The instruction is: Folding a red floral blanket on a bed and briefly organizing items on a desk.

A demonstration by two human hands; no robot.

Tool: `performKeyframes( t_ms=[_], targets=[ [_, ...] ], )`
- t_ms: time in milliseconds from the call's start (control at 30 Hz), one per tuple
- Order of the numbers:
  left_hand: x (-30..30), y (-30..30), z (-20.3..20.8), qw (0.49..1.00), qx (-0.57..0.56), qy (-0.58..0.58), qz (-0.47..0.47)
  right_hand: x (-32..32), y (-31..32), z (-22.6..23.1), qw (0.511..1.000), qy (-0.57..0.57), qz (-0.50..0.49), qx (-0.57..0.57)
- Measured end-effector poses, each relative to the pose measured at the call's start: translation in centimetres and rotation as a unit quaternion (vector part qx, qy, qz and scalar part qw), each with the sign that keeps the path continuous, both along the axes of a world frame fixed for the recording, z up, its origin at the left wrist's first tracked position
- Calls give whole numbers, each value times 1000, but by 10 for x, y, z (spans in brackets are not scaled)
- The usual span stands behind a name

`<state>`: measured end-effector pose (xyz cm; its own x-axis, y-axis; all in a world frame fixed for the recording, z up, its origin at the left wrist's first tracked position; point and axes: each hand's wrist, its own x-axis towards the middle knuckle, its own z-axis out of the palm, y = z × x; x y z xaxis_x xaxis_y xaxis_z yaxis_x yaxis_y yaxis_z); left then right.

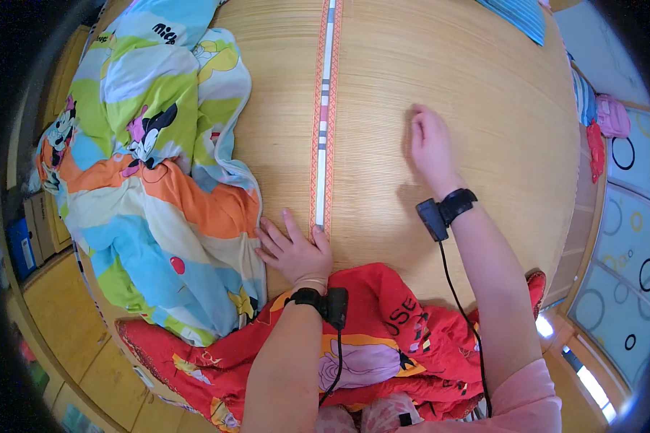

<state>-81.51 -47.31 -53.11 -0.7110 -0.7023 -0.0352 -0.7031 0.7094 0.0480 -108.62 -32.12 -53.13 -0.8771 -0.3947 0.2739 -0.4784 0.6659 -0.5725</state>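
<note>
My left hand (pixel 294 250) lies flat on the woven sleeping mat (pixel 455 252), its fingers spread. Its fingertips are at the edge of a multicoloured cartoon-print quilt (pixel 159 187), and its thumb rests by the patterned strip (pixel 327 65) down the mat. The quilt lies rumpled along the left side. My right hand (pixel 433 141) is over the mat to the right of the strip, fingers curled inward and nothing visible in them. A red printed cloth cover (pixel 440 339) is bunched under my forearms at the near edge.
Pale blue cabinet doors with circle patterns (pixel 614 267) stand at the right. A pink bag (pixel 612 115) and a red cloth (pixel 595 151) are by the mat's right edge. A blue striped item (pixel 516 14) lies at the far right; a blue box (pixel 23 245) is at left.
</note>
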Motion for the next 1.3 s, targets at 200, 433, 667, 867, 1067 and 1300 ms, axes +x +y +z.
performKeyframes(
  t_ms=[200, 433, 667, 867, 1067, 1300],
  targets=[
    [2, -5, 5, 999, 14, -28, 11, 26, -65, 11, 983, -132, 106, -74],
    [1, -2, 6, 999, 38, -20, 11, 38, -151, 20, 973, -174, 133, -70],
    [4, -6, 5, 999, 41, -13, 13, 54, -161, 17, 980, -156, 127, 0],
    [2, -4, 6, 999, 53, 8, 8, 37, -152, 11, 982, -122, 137, 49],
    [2, -3, 5, 999, 47, 24, 10, 24, -103, 13, 997, -81, -1, 7],
    [1, -3, 9, 999, 52, 1, 13, 8, -29, 16, 972, -181, -149, -5]
  ],
)
